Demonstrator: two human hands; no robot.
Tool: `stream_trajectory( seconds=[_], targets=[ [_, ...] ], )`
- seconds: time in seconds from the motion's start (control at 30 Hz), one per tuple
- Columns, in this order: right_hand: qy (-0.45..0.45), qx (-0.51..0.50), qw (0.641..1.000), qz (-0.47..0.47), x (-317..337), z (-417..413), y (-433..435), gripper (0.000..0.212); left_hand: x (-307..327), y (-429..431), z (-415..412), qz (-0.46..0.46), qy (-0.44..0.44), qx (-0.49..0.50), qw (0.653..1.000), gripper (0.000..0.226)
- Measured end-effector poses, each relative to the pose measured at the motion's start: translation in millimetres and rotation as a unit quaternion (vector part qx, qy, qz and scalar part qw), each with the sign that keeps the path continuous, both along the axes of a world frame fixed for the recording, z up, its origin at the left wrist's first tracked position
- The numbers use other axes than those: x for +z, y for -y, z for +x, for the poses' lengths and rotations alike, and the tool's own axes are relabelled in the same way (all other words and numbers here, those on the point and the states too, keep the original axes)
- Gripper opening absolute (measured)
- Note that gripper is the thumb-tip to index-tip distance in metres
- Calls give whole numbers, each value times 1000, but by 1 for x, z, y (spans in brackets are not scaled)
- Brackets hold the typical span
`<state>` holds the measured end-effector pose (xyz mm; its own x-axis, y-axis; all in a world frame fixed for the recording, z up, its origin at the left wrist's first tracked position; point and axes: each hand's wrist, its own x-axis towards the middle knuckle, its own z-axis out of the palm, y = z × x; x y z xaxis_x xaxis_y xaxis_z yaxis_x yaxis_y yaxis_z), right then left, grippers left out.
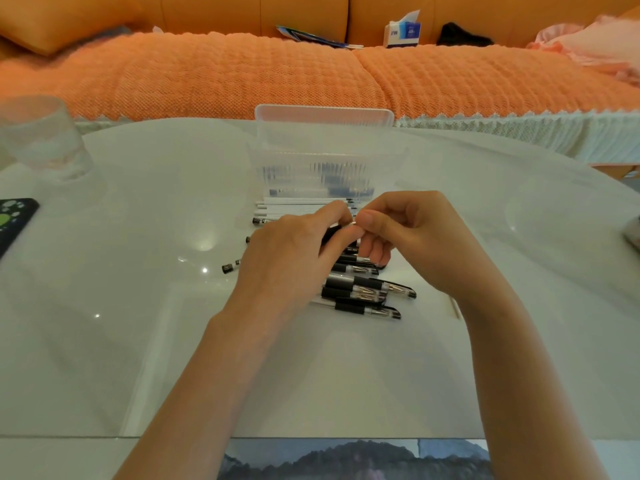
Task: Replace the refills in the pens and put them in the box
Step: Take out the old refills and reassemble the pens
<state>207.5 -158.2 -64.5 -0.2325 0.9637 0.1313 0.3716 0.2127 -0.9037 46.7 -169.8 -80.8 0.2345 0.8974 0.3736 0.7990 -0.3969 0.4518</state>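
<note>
My left hand [294, 251] grips the black barrel of a pen [330, 233] above the table. My right hand [405, 233] pinches the pen's front end between thumb and forefinger, right against the left fingertips. Most of that pen is hidden by my fingers. Below my hands lies a heap of black-grip pens [363, 292]. White refills [298, 206] lie in a row just behind my hands. A clear plastic box [322, 168] with its lid up stands behind the refills, with dark pens showing dimly through its ribbed wall.
The white glass table [138, 341] bears a clear glass [41, 140] at far left and a dark phone [14, 220] at the left edge. Pen ends [228, 268] poke out left of my left hand. An orange sofa with a tissue box [403, 31] runs behind.
</note>
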Motion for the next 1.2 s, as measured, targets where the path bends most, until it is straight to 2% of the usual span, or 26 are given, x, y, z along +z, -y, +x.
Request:
stream_trajectory(
  seconds=[0.6, 0.83, 1.0, 1.2],
  targets=[
    [31, 13, 999, 10, 2, 5, 2, 19, 2, 1, 5, -66, 24, -10, 997, 26],
    [18, -6, 1000, 6, 3, 4, 5, 20, 4, 0, 2, -51, 15, -24, 998, 31],
    [63, -25, 997, 24, -1, -3, 5, 21, 3, 1, 6, -91, 12, -27, 995, 21],
    [49, -7, 998, 31, 1, -2, 4, 21, 3, 2, 3, -33, 19, -29, 999, 16]
  ],
)
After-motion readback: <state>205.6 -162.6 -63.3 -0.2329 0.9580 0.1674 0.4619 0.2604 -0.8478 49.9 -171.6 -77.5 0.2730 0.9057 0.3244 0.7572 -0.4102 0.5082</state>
